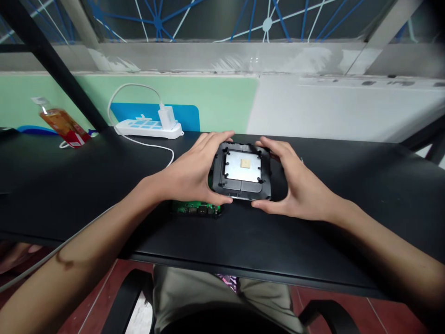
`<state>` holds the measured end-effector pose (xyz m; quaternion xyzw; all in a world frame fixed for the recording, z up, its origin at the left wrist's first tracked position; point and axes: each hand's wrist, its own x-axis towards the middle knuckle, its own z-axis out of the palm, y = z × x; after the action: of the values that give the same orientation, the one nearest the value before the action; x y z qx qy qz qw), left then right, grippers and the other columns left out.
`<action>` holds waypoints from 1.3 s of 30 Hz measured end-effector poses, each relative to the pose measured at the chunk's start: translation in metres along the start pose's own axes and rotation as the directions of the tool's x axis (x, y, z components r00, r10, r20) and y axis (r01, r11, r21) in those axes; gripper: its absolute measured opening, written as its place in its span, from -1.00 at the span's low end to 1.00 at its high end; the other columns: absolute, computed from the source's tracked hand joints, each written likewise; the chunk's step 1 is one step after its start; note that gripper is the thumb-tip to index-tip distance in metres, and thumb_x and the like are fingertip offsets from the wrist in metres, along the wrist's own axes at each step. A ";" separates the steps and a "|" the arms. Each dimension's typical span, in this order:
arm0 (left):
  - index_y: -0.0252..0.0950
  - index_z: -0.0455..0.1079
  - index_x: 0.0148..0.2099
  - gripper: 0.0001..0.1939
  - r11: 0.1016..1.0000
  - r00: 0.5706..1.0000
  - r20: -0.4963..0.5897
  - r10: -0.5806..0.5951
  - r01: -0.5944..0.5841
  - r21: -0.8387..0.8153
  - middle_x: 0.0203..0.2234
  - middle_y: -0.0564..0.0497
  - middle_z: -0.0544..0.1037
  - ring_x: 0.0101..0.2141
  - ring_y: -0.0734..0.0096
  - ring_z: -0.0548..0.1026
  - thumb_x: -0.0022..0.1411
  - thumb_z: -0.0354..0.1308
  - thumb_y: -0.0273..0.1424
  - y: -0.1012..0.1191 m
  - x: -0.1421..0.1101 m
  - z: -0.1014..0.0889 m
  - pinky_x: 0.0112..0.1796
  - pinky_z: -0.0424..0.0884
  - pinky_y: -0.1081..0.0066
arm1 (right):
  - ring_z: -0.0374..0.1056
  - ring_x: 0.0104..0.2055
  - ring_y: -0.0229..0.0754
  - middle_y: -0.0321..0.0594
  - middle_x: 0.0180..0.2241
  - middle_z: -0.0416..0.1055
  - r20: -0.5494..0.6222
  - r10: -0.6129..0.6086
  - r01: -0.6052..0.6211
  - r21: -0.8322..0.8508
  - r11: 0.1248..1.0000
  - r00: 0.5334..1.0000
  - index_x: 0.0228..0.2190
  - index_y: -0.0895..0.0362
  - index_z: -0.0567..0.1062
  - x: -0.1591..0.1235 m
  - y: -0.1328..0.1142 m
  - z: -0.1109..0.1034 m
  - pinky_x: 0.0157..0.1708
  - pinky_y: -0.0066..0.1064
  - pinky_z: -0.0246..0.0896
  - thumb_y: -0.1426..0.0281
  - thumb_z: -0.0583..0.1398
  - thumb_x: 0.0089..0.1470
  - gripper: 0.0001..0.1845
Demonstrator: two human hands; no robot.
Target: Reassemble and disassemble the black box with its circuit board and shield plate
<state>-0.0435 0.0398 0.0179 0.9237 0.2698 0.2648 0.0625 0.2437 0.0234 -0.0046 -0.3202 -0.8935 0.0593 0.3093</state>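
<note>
Between my two hands I hold a square black plastic cover [242, 187], its inner side facing me. A silver metal plate [234, 167] is fixed in its middle, and a small beige pad [245, 163] sits on that plate. My left hand [194, 169] grips the cover's left side, thumb along the near edge and fingers at the far edge. My right hand [292, 181] holds the right side in the same manner. A green circuit board [187, 207] lies on the table below my left hand, which partly hides it.
A white power strip [149, 129] with a plugged-in charger [167, 117] stands at the back of the black table [278, 246]. Its white cable [146, 143] runs leftward behind my left arm. A bottle of orange drink [64, 125] leans at the far left beside a black post [66, 69].
</note>
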 end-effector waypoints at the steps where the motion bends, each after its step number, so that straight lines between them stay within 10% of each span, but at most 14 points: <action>1: -0.34 -0.07 0.48 0.28 1.000 1.000 -0.016 0.003 -0.003 -0.011 0.27 -0.39 0.29 0.27 -0.26 0.30 -0.07 0.49 0.08 -0.001 -0.002 0.001 0.27 0.32 -0.16 | 0.11 0.43 0.37 -0.03 0.42 0.08 0.011 0.003 -0.003 0.006 1.000 1.000 0.45 -0.21 -0.15 -0.001 0.000 0.001 0.35 0.40 0.19 -0.05 0.45 -0.14 0.33; 39: -0.17 -0.08 0.48 0.24 0.997 0.996 0.052 -0.071 0.073 -0.032 0.32 -0.27 0.26 0.27 -0.23 0.26 -0.06 0.45 0.16 0.000 -0.009 -0.002 0.26 0.31 -0.18 | 0.19 0.40 0.38 -0.05 0.35 0.21 -0.018 0.092 -0.090 0.116 0.989 0.996 0.43 -0.33 -0.16 -0.005 -0.009 -0.002 0.33 0.38 0.25 -0.07 0.49 -0.24 0.40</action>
<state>-0.0511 0.0355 0.0153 0.9185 0.2969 0.2436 0.0943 0.2435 0.0132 -0.0029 -0.3429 -0.8693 0.1212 0.3347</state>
